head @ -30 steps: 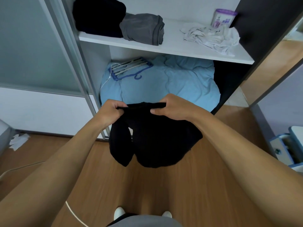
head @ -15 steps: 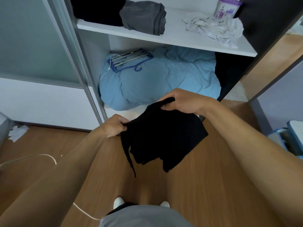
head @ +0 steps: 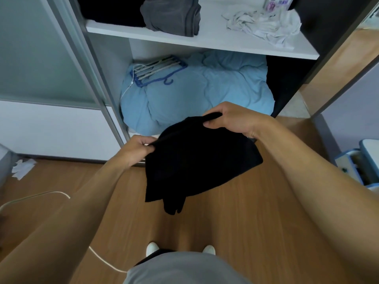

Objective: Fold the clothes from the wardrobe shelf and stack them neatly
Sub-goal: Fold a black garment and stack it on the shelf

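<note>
A black garment (head: 196,160) hangs in the air in front of the wardrobe, above the wooden floor. My left hand (head: 137,149) pinches its left top edge and my right hand (head: 229,119) grips its right top edge, higher and further away. On the white wardrobe shelf (head: 211,41) lie a folded black piece (head: 110,11) at the left, a folded grey piece (head: 172,15) beside it and a crumpled white garment (head: 264,23) at the right.
Under the shelf sits a light blue duvet (head: 201,93) with a blue hanger rack (head: 155,70) on it. A sliding door frame (head: 86,64) stands left. A white cable (head: 41,195) crosses the floor; a blue-white drawer unit (head: 361,162) is at the right edge.
The garment has been spread wider between my hands, the right hand staying high, the left low. Its hanging part now drapes flatter. The view has tilted down a little.
</note>
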